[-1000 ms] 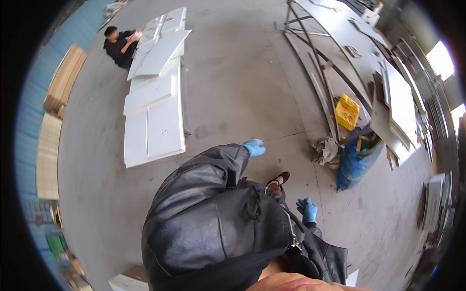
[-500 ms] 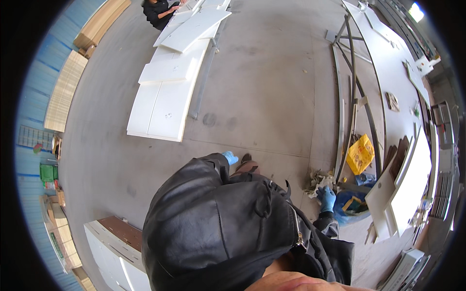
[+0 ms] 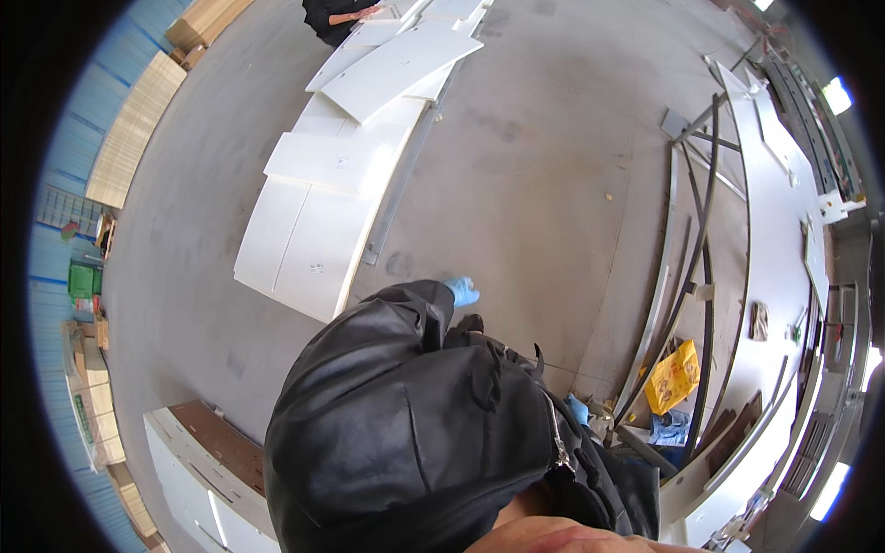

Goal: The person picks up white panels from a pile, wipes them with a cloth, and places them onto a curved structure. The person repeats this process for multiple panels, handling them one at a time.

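My left hand (image 3: 462, 290), in a light blue glove, hangs in front of my black sleeve (image 3: 406, 309) over the grey floor. Its fingers look loosely bent with the thumb a little apart, and nothing shows in them. My right hand (image 3: 577, 409), also gloved in blue, is low at my right side and partly covered by my jacket. Its fingers are hidden, so I cannot make out whether it holds anything. Crumpled greyish material (image 3: 601, 422) lies right beside it. Closest to my left hand is a stack of white panels (image 3: 300, 235), out of its reach.
A long table (image 3: 770, 221) on a metal frame (image 3: 705, 217) stands to the right. Under it lie a yellow bag (image 3: 672, 377) and blue plastic (image 3: 670, 428). Panels with a brown board (image 3: 219, 447) lie behind left. Another person (image 3: 336, 18) works at the far panels.
My body has turned and shifted; the panel stack and right table sit differently in view. My right hand has drawn in behind my jacket, and the blue-bagged bin has left view.
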A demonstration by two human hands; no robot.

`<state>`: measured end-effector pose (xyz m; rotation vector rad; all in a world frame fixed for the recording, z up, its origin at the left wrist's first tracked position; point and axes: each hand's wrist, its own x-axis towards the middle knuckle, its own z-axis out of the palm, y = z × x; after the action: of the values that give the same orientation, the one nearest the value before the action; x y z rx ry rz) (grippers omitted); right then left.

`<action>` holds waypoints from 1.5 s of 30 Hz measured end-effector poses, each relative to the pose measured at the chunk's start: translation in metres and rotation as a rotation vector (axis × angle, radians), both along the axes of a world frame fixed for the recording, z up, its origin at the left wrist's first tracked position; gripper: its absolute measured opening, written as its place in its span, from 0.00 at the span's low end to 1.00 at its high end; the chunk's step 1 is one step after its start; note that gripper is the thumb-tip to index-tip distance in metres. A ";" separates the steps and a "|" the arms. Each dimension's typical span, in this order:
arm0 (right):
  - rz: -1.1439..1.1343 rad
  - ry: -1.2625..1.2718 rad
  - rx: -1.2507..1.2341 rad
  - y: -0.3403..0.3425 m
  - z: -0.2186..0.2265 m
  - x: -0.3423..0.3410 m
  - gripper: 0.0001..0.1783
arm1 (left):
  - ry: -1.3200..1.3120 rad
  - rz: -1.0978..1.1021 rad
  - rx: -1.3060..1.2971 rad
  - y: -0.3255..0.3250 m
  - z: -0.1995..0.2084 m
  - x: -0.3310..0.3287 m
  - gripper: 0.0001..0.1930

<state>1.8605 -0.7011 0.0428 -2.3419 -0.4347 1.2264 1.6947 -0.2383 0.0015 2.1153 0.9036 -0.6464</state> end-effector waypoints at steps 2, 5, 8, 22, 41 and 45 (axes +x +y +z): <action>0.429 -0.161 -0.112 0.031 -0.002 0.017 0.14 | 0.004 0.063 0.020 0.046 0.006 0.022 0.29; 0.683 -0.297 -0.169 0.088 -0.009 0.066 0.17 | -0.030 0.209 0.036 0.100 0.009 0.049 0.30; 0.668 -0.267 -0.175 0.153 -0.030 0.129 0.18 | -0.066 0.283 0.031 0.145 0.006 0.064 0.32; -0.057 0.168 -0.007 0.629 -0.062 0.409 0.19 | 0.039 0.788 0.288 0.351 0.005 0.102 0.35; 0.047 0.421 -0.148 0.979 -0.064 0.370 0.19 | -0.393 0.372 0.704 0.769 -0.013 0.216 0.39; 0.292 0.321 -0.151 1.059 -0.095 0.377 0.21 | -0.471 0.351 0.694 0.824 -0.045 0.232 0.41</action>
<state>2.2377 0.3575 -0.0519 -2.1975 -0.6049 1.7942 1.9271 0.5860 -0.0439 2.4366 1.2921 0.3999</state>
